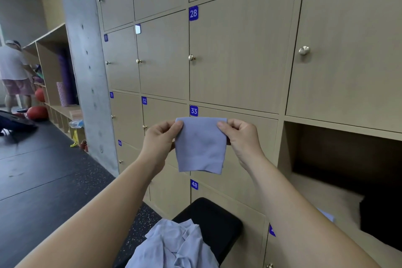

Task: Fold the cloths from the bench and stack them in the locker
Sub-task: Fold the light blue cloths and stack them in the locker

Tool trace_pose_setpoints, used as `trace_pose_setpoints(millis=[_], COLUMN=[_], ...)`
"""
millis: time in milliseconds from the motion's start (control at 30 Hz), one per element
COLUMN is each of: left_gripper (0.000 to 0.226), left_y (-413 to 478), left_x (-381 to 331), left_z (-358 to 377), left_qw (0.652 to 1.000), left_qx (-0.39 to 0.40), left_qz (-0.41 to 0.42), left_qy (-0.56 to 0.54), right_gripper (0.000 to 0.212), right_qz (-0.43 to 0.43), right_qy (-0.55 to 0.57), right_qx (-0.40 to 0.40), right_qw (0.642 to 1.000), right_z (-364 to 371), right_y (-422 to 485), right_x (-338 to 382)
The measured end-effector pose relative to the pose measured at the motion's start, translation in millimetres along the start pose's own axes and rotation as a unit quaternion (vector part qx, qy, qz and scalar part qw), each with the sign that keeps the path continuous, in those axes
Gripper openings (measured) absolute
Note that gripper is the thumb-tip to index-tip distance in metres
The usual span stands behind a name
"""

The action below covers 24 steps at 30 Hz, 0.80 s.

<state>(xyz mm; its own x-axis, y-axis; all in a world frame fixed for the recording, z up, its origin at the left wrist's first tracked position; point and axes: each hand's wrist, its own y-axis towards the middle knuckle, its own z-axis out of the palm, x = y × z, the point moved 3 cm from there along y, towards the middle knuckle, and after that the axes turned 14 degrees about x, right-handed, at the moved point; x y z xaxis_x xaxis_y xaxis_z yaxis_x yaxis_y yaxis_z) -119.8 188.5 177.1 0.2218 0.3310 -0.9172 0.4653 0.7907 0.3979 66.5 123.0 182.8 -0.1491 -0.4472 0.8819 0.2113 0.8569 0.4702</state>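
Observation:
A small folded light-blue cloth [200, 146] hangs in the air in front of locker 33. My left hand [162, 137] pinches its top left corner and my right hand [241, 136] pinches its top right corner. Below, a heap of crumpled light-blue cloths [174, 246] lies on the black padded bench [213, 213]. At the right an open locker [322, 185] shows a wooden floor with a bit of light-blue cloth [326, 215] on it, mostly hidden behind my right forearm.
A wall of closed numbered lockers [239, 61] fills the view ahead. A concrete pillar [87, 67] stands at the left. Beyond it are open shelves with mats and red balls [37, 112], and a person [15, 76] standing there. A dark object [380, 220] sits inside the open locker.

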Motion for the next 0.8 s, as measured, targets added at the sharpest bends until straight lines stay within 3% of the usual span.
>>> trace_pose_setpoints(millis=[100, 200, 300, 500, 567, 700, 800], left_gripper=[0.023, 0.011, 0.017, 0.020, 0.019, 0.018, 0.016], left_y=[-0.1, -0.1, 0.1, -1.1, -2.4, -7.7, -11.8], left_x=[0.1, 2.3, 6.3, 11.1, 10.2, 16.0, 25.7], left_z=[4.7, 7.2, 8.5, 14.8, 17.8, 28.9, 37.8], left_qw=[1.000, 1.000, 0.999, 0.999, 0.999, 0.997, 0.992], left_qx=[-0.003, -0.021, -0.040, -0.046, -0.041, 0.003, 0.054], left_qz=[-0.007, 0.003, 0.001, -0.002, 0.000, -0.008, -0.032], left_qy=[0.012, 0.017, 0.016, 0.004, 0.024, 0.075, 0.112], right_gripper=[0.022, 0.028, 0.033, 0.018, 0.028, 0.052, 0.029], right_qz=[0.000, 0.003, 0.006, 0.034, 0.050, 0.089, 0.112], right_qy=[0.004, -0.012, -0.039, -0.036, -0.002, -0.033, -0.100], right_qx=[-0.004, -0.007, -0.021, -0.042, -0.044, 0.007, 0.074], right_qw=[1.000, 1.000, 0.999, 0.998, 0.998, 0.995, 0.986], right_z=[-1.5, -4.6, -9.4, -15.3, -17.3, -16.3, -11.9], right_y=[0.5, -0.5, -3.9, -9.4, -13.5, -20.2, -22.2], right_x=[-4.1, -9.9, -13.4, -15.2, -13.3, -14.0, -20.7])
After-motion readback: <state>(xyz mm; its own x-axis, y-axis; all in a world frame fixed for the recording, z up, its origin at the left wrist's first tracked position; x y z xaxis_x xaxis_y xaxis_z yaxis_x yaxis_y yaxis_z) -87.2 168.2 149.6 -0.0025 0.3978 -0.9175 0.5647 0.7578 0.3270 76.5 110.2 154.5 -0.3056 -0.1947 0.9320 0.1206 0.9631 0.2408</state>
